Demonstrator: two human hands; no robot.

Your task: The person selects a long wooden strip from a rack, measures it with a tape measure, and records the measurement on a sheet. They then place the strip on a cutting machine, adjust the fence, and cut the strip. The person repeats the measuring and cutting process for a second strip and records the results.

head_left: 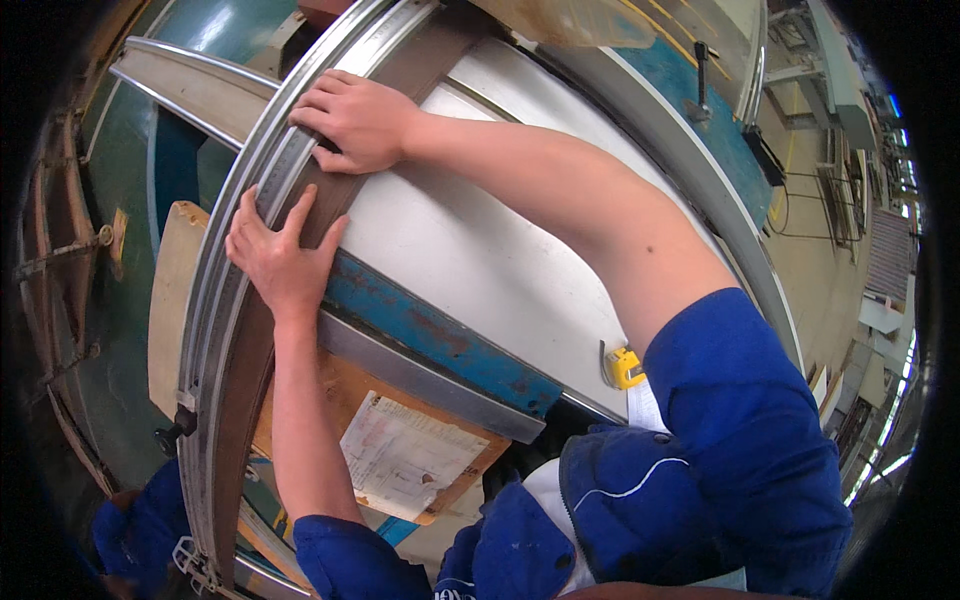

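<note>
A long brown strip point(330, 195) lies along a curved metal rail point(215, 290) that runs from the upper middle down to the lower left. My left hand point(280, 255) presses flat on the strip with its fingers spread over the rail's edge. Further up, my right hand point(355, 120) rests on the same strip, fingers curled over the rail. Both arms wear rolled-up blue sleeves. Beside the strip lies a pale grey panel point(470, 260).
A worn blue bar point(430, 335) and a grey metal bar cross below the panel. A sheet of paper point(405, 455) lies on brown board. A yellow tape measure point(625, 368) sits by my right sleeve. A workshop floor with machinery is at the right.
</note>
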